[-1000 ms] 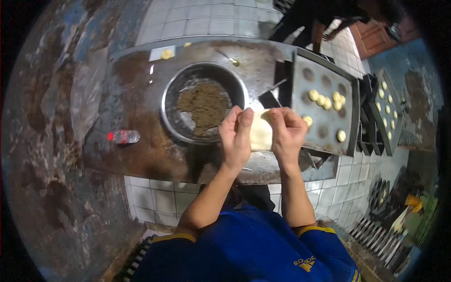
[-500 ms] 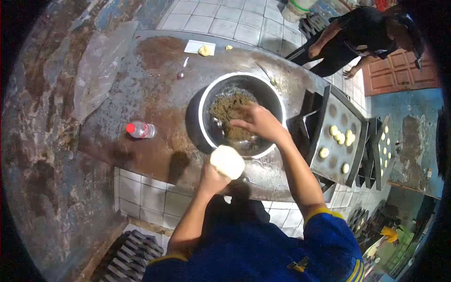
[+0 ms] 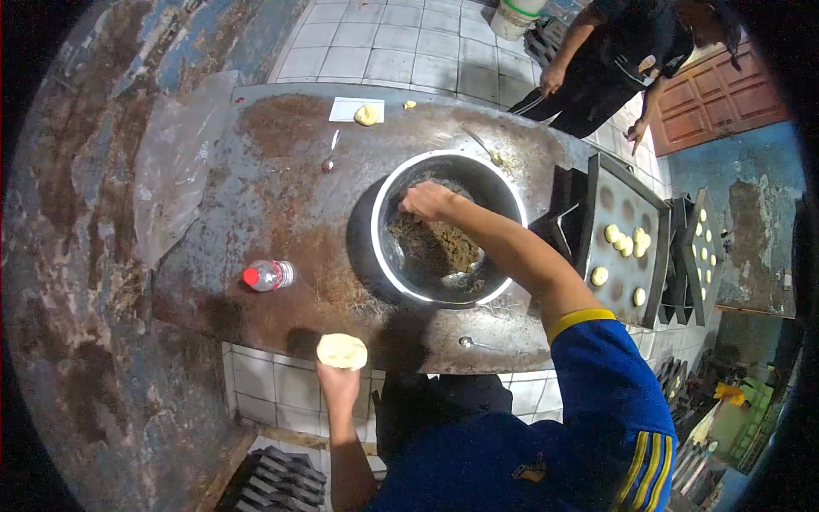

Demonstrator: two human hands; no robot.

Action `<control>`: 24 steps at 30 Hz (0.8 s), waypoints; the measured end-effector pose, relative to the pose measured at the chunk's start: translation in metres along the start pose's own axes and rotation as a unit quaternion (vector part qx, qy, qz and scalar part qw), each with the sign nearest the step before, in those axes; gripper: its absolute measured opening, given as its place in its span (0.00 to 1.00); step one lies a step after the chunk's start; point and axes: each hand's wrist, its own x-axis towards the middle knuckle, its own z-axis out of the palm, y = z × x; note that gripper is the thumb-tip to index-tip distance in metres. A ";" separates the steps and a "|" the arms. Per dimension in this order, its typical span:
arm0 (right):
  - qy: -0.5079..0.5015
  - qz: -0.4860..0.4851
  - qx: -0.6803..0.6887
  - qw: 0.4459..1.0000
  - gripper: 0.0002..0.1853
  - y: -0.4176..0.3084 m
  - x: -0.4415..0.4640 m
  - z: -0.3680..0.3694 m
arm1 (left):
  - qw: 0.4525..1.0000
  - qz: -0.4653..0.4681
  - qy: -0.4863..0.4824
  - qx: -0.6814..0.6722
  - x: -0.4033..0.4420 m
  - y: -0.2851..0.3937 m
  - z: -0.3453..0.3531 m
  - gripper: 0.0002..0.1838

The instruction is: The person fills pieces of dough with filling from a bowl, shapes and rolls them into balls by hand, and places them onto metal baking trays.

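Observation:
My left hand [image 3: 339, 391] holds up a flattened round of pale dough [image 3: 342, 351] just beyond the table's near edge. Its fingers are mostly hidden under the dough. Inside a large dark pot [image 3: 452, 154] with a bright rim, my right hand [image 3: 428, 202] is at the far left wall with its fingers curled closed. What those fingers hold, if anything, is hidden. Brown crumbly filling [image 3: 444, 247] covers much of the pot's bottom, and a metal spoon [image 3: 456, 277] lies in it, toward the near side.
A red-capped bottle [image 3: 269, 276] lies left of the pot. Baking trays [image 3: 616, 205] with small dough pieces stand at right. Beyond the pot are a dough ball [image 3: 367, 114] on white paper and spoons. Another person [image 3: 589, 68] stands across the table. A spoon [image 3: 478, 344] lies near me.
My left hand has moved left and nearer my body with the dough, away from the pot. My right hand has reached farther left into the pot, and its spread fingers have curled closed.

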 end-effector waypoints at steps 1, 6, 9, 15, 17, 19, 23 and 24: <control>0.010 -0.002 0.018 1.000 0.11 0.004 0.003 0.003 | 1.000 -0.001 0.001 -0.001 0.006 0.001 0.001 0.19; 0.057 -0.011 0.105 0.993 0.18 0.022 -0.001 0.004 | 0.997 0.023 -0.042 -0.056 0.027 0.021 0.007 0.16; 0.081 0.040 0.150 0.984 0.24 0.029 -0.009 0.004 | 0.996 0.044 -0.037 -0.068 0.035 0.031 0.011 0.15; 0.159 0.025 0.736 0.658 0.23 0.016 -0.067 -0.009 | 0.991 -0.009 -0.115 -0.072 0.054 0.045 0.028 0.13; 0.124 0.032 0.748 0.651 0.30 -0.016 -0.112 -0.052 | 0.990 0.018 -0.124 -0.064 0.061 0.049 0.043 0.15; 0.066 0.021 0.802 0.593 0.36 -0.046 -0.153 -0.079 | 0.979 0.076 -0.184 -0.039 0.068 0.064 0.061 0.16; 0.044 -0.061 0.798 0.599 0.42 -0.096 -0.206 -0.105 | 0.943 0.234 -0.234 -0.026 0.066 0.125 0.108 0.18; 0.012 -0.023 0.803 0.595 0.44 -0.101 -0.209 -0.090 | 0.934 0.245 -0.257 -0.034 0.061 0.134 0.116 0.18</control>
